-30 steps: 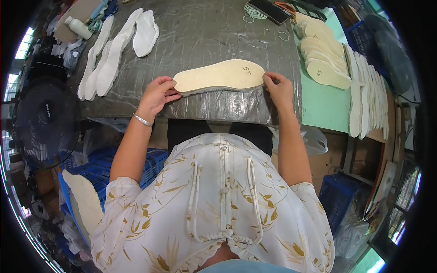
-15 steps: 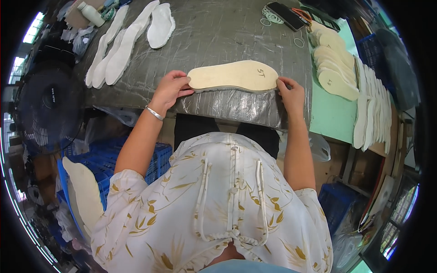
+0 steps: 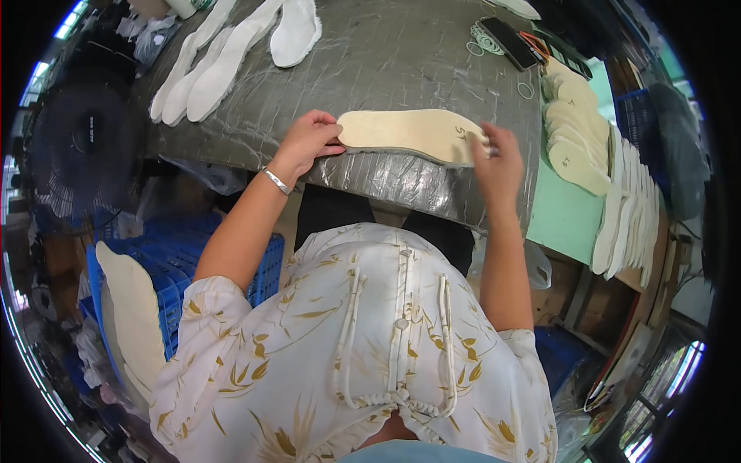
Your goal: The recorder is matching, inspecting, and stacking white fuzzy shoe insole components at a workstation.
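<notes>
A cream insole (image 3: 409, 130) with a fuzzy grey edge along its near side lies crosswise near the table's front edge. Its narrower left end is pinched between the thumb and fingers of my left hand (image 3: 309, 144), which wears a silver bracelet (image 3: 276, 180). At the broader right end my right hand (image 3: 498, 166) is closed around the tip, slightly blurred, its fingers covering that edge. A dark handwritten mark shows on the insole beside those fingers.
Several white fleecy insoles (image 3: 220, 81) lie at the far left. Overlapping cream insoles (image 3: 575, 158) and a row of white ones (image 3: 621, 204) rest on the green board (image 3: 563, 208) at right. A phone (image 3: 513, 45) lies near rubber bands (image 3: 485, 38). A black fan (image 3: 85, 154) stands left.
My right hand has shifted up over the insole's right end, its fingers now overlapping the edge. My left hand keeps its pinch. The whole view has shifted slightly.
</notes>
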Demonstrator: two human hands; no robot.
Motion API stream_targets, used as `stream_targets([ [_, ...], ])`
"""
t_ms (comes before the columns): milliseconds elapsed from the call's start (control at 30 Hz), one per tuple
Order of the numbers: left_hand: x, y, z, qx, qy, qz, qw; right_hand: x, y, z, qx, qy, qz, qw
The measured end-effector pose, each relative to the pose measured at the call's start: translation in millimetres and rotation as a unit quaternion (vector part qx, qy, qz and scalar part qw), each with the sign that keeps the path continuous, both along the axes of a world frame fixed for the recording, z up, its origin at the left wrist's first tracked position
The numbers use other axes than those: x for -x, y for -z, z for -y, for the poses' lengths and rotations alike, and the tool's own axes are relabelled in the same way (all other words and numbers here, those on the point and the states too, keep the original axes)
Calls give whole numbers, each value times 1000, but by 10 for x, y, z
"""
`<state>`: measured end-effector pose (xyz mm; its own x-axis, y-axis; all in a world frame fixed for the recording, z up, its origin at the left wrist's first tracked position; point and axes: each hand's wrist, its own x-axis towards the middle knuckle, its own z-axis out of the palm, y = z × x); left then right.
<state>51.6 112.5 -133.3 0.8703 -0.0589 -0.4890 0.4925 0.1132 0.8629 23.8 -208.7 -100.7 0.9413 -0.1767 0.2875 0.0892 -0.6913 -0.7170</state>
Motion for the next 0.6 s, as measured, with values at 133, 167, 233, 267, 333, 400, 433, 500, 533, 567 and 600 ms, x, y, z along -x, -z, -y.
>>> stream_targets([
  [133,19,-21,27,-11,-10,-2,1000,-258,-24,-713,69,-318,27,945],
  [167,18,2,24,-6,-11,3,1000,-320,13,-840,93,-351,15,932],
  [233,24,2,82,2,-17,13,1000,-401,121,-983,116,-395,-13,911],
  [267,31,25,82,11,-19,25,999,-423,140,-1054,112,-400,-14,910],
  [333,43,61,56,4,-4,18,1000,-457,137,-1140,148,-412,-59,897],
  [400,89,51,67,8,-28,21,999,-486,167,-1172,132,-411,-63,900],
  [433,120,71,66,26,-41,29,998,-507,169,-1169,98,-421,-63,899],
  [500,209,30,90,34,-84,62,994,-474,150,-1184,71,-412,-56,907],
  [533,258,21,107,33,-113,80,990,-458,130,-1191,60,-409,-59,909],
  [567,298,28,101,37,-134,102,985,-444,76,-1212,38,-413,-64,908],
  [600,348,47,95,41,-155,125,979,-428,35,-1230,15,-416,-70,906],
])
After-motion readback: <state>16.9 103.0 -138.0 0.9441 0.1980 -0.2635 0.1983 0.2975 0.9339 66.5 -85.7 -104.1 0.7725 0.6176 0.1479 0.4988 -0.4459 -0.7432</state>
